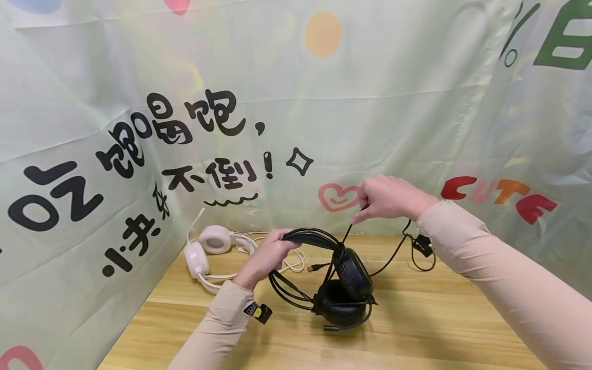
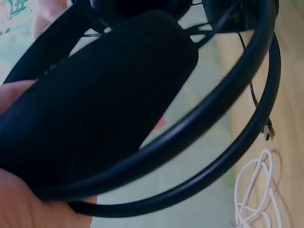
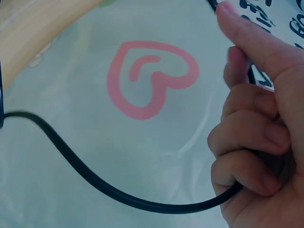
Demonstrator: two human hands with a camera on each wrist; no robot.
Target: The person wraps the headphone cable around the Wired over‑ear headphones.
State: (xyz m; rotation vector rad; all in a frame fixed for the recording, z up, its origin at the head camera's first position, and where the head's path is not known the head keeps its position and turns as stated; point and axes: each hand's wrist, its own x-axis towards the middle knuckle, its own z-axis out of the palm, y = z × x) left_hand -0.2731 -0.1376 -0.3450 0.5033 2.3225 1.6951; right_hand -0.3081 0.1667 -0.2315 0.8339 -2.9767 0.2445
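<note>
**Black headset (image 1: 342, 304) held by its headband (image 1: 305, 237), black cable (image 3: 166, 208) gripped above**

The headset is held over the counter (image 1: 439, 329), its headband gripped in the fingers of the left hand (image 1: 268, 255); whether the counter is touched cannot be told. The cable is wrapped by the curled fingers of the right hand (image 1: 386, 198). Farther left, a white headset (image 1: 216, 239) is set on the counter.
</note>
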